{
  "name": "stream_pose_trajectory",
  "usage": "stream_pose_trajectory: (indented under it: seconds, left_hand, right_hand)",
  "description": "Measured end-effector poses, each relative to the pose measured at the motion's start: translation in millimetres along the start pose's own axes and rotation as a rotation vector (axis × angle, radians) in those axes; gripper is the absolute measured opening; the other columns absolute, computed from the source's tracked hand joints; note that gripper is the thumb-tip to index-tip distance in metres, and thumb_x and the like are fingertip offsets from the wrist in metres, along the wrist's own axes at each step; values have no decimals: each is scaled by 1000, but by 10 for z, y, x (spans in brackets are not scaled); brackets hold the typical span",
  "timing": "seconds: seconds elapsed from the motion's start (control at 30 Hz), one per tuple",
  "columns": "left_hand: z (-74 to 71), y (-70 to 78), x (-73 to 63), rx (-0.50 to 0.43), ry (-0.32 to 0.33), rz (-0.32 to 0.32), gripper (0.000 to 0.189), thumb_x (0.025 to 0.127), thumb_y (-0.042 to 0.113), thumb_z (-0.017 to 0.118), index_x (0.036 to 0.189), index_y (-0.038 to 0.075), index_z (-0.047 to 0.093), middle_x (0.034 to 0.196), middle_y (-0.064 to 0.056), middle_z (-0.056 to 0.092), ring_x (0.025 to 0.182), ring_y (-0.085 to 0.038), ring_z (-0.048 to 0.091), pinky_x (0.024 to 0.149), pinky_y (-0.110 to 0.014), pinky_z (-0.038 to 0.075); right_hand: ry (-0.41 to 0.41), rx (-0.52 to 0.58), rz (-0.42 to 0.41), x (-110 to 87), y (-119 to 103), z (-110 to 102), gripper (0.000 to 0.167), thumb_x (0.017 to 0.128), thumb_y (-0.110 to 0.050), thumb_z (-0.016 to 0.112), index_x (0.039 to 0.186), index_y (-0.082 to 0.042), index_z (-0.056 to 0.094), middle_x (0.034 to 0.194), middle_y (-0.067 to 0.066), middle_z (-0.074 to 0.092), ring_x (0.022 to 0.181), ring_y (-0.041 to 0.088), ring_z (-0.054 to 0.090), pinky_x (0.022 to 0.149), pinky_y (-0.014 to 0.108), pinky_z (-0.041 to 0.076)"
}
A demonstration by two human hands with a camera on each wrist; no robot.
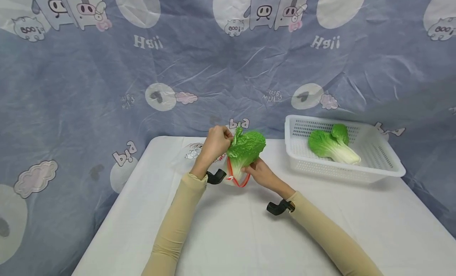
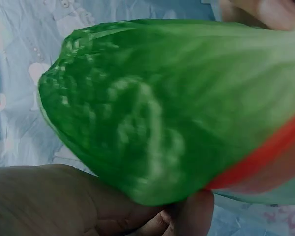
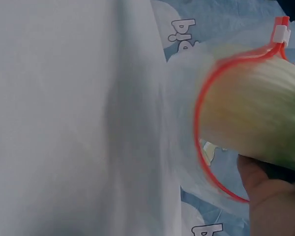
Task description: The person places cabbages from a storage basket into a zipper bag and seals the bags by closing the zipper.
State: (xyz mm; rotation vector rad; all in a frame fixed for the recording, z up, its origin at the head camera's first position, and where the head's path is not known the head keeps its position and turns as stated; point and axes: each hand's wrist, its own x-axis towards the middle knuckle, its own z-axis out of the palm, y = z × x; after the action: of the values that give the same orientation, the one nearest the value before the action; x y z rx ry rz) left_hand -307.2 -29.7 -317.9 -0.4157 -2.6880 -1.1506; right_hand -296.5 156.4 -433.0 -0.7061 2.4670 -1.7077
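A Chinese cabbage (image 1: 246, 147) with a green leafy top and pale stem stands tilted, stem end down, in the mouth of a clear zip bag (image 3: 184, 105). Red strips edge the bag's mouth, with a white slider (image 3: 281, 34) at one end. My left hand (image 1: 215, 143) pinches the cabbage's leaf edge at upper left; in the left wrist view the red strip runs right up to its fingertips. Lower down, my right hand (image 1: 263, 175) grips the cabbage from the right, its thumb (image 3: 253, 174) against the stem. The right hand's other fingers are mostly hidden behind the cabbage.
A white perforated plastic basket (image 1: 342, 173) stands at the back right of the white-covered table (image 1: 242, 236). Inside lie another leafy cabbage (image 1: 327, 145) and a smaller green vegetable (image 1: 341, 133). A patterned blue-grey cloth (image 1: 228, 70) hangs behind the table.
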Motion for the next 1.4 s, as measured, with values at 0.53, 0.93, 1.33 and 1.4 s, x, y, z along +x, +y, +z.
stream_pose_trajectory:
  seconds: [0.53,0.93,1.33,1.4]
  left_hand:
    - [58,60,-35,34,-105,26,10,92,7,59,82,5,60,77,-8,60,65,-19,52,59,-27,42]
    - [8,155,-137,137,-73,58,13,86,1,53,75,6,59,77,-7,58,69,-19,50,65,-29,41]
    - [-26,218,-183,227,31,95,12,85,5,58,74,8,59,72,-4,59,69,-21,56,66,-33,46]
    - [-42,244,-194,173,-13,109,14,87,7,60,74,8,59,69,-3,57,68,-19,54,63,-29,44]
  right_hand:
    - [-130,-280,-77,40,83,-2,58,98,-12,42,151,-8,21,154,10,30,139,20,31,116,44,25]
    - [-6,-328,-59,99,29,73,63,95,-14,52,150,-7,22,144,9,39,127,17,42,112,40,33]
    - [-148,-561,-37,111,-191,45,49,97,-26,50,136,1,38,137,20,42,114,24,47,100,40,41]
    - [-162,-594,-19,152,-223,42,41,98,-28,48,127,2,43,120,19,52,104,24,49,93,38,41]
